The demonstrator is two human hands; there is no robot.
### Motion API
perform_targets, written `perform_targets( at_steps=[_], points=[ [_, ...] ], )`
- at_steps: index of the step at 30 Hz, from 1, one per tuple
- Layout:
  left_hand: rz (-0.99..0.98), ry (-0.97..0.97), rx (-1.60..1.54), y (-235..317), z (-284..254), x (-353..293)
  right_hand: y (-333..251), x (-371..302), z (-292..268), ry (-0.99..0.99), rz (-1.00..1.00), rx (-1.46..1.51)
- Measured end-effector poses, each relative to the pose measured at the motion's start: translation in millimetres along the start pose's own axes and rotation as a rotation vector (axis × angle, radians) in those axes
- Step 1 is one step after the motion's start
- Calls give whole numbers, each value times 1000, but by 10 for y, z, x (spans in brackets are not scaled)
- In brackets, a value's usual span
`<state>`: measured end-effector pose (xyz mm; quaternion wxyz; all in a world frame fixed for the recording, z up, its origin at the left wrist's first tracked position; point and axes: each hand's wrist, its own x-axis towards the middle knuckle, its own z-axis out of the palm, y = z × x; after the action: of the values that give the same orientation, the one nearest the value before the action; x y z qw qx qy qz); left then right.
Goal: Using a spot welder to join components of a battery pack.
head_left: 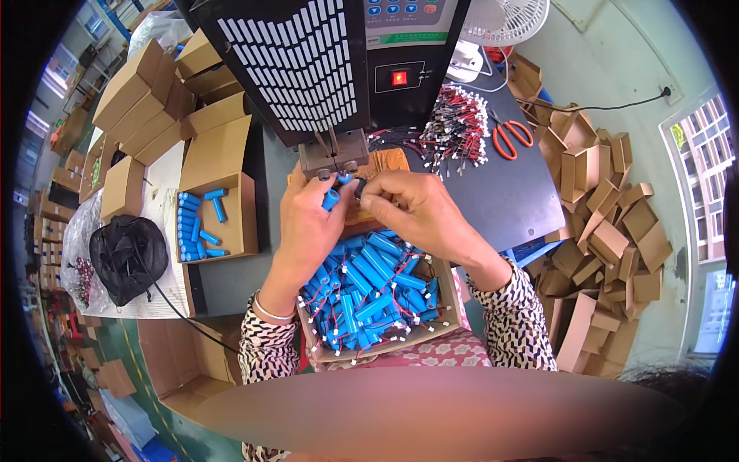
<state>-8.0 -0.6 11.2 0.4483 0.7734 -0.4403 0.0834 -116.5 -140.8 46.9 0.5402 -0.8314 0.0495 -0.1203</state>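
Note:
Under the spot welder's head [332, 154], my two hands meet. My left hand [302, 219] is closed around a blue cylindrical battery cell [331, 200], and more blue shows between its fingertips below the electrodes. Thumb and forefinger of my right hand [419, 208] are pinched together close by, at a small dark piece I cannot make out. Just below my hands, a cardboard box [385, 349] holds many blue cells with red and black leads and white connectors. An orange-brown pad [389, 160] lies behind my right hand.
To the left, an open carton [248, 212] holds loose blue cells, near a black mesh bag [127, 258]. Wire leads [458, 127] and orange-handled scissors [509, 138] lie right of the welder. Small cardboard boxes [608, 231] are heaped at right; a white fan [504, 19] stands behind.

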Motion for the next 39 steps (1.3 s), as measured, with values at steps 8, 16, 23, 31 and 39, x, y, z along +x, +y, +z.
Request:
perform_targets(
  at_steps=[8,16,23,31,39],
  points=[
    [-35,5,-49,21,39,-19,117,212,19,89,15,175],
    [-36,4,-54,24,-1,-22,76,288,106,87,38,96],
    [-41,5,-29,13,-13,-53,132,306,160,110,-2,129],
    [-47,-54,-4,40,45,23,83,212,-101,-27,200,350],
    [114,-140,31,98,-272,-166,681,-266,-741,245,102,163]
  ],
)
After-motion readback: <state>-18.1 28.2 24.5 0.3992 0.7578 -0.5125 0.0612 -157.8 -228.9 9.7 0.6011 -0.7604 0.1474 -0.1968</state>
